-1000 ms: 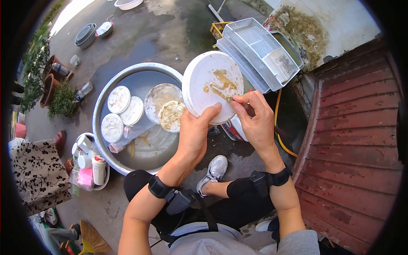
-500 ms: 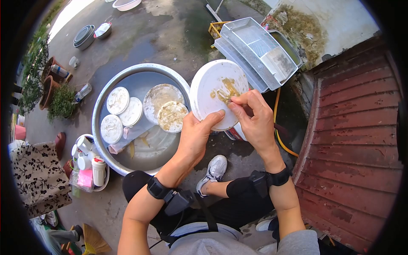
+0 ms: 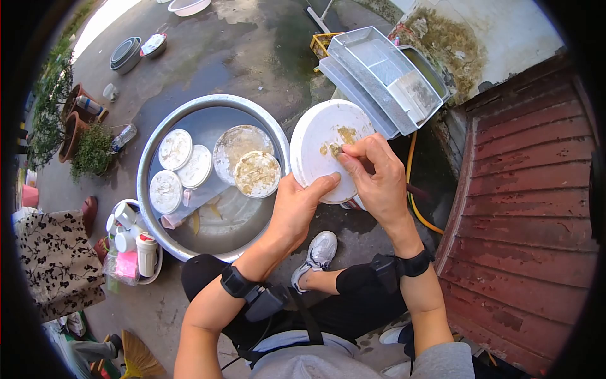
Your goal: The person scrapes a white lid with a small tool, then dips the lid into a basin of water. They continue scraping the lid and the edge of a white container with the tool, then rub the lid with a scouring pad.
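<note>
White lid [image 3: 315, 148] lower than before, its brown residue [image 3: 346, 134] sparser.

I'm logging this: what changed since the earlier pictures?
The white lid and left hand holding it moved down and slightly right in view; the lid's brown residue shrank. The right hand stays at the residue; the basin and lids in it haven't moved.

- Soft, bright daylight falls on my left hand [image 3: 297, 203], my right hand [image 3: 377, 177] and the white lid [image 3: 308, 148], all fairly sharp.
- A strip [image 3: 117, 22] at upper left burns out to white.
- The wide lens bows the red metal panel [image 3: 517, 234] at right.
- Black curved borders swallow my frame's corners.
</note>
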The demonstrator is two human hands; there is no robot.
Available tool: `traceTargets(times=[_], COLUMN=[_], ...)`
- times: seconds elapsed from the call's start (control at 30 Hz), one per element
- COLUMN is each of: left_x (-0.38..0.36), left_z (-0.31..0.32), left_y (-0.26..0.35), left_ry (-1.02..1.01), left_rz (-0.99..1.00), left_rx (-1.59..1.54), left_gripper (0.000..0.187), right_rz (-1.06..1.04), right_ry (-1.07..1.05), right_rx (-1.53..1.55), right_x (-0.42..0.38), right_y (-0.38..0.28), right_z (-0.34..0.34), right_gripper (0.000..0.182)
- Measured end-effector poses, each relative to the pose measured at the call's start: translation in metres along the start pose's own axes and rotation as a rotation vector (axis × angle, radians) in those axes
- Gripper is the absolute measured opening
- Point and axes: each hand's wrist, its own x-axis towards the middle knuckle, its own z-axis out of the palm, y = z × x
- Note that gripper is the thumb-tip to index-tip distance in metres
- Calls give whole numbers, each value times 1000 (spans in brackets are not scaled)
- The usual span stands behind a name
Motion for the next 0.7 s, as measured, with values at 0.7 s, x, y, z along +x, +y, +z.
traceTargets(times=[0.7], left_x=[7], left_z=[0], left_y=[1], left_ry=[-44], left_rz=[-45], left_rx=[-92], left_gripper=[40], right_rz=[96], right_ry=[-11], right_rx=[50], right_x=[0], right_y=[-5], right_z=[-5], right_gripper=[14])
